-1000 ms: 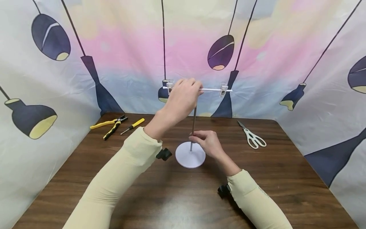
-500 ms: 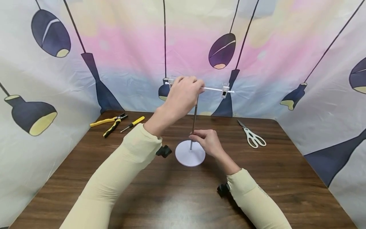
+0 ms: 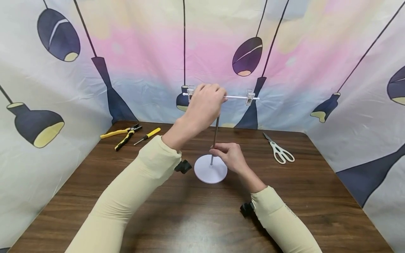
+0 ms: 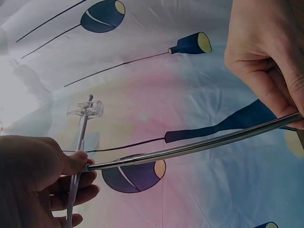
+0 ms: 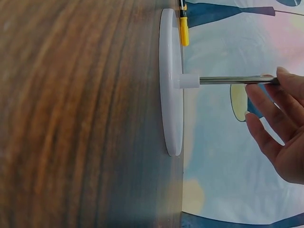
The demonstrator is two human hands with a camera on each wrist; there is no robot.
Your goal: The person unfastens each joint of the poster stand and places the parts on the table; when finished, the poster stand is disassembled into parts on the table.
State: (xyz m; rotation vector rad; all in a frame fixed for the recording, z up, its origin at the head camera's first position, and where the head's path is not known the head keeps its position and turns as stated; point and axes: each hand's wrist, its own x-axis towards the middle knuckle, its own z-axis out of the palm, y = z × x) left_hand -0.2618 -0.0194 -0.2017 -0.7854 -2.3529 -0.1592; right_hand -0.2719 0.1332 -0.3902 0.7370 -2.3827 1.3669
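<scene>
A stand with a round white base (image 3: 210,175) is upright on the table, its thin metal pole (image 3: 216,130) rising from the middle. At the top, a white crossbar (image 3: 235,97) carries a clear plastic clip (image 3: 250,97) near each end. My left hand (image 3: 205,103) grips the crossbar where it meets the pole; in the left wrist view its thumb and fingers wrap that joint. Low on the pole, my right hand (image 3: 232,156) pinches the metal between thumb and fingers, a little above the base's white collar (image 5: 189,80).
Yellow-and-black pliers (image 3: 124,135) and a yellow screwdriver (image 3: 148,136) lie at the back left of the wooden table (image 3: 196,218). White-handled scissors (image 3: 280,149) lie at the back right. A lamp-patterned cloth (image 3: 152,52) hangs behind.
The crossbar has swivelled slightly back and forth under my left hand. The right hand stays on the lower pole, and the base has not moved noticeably on the table.
</scene>
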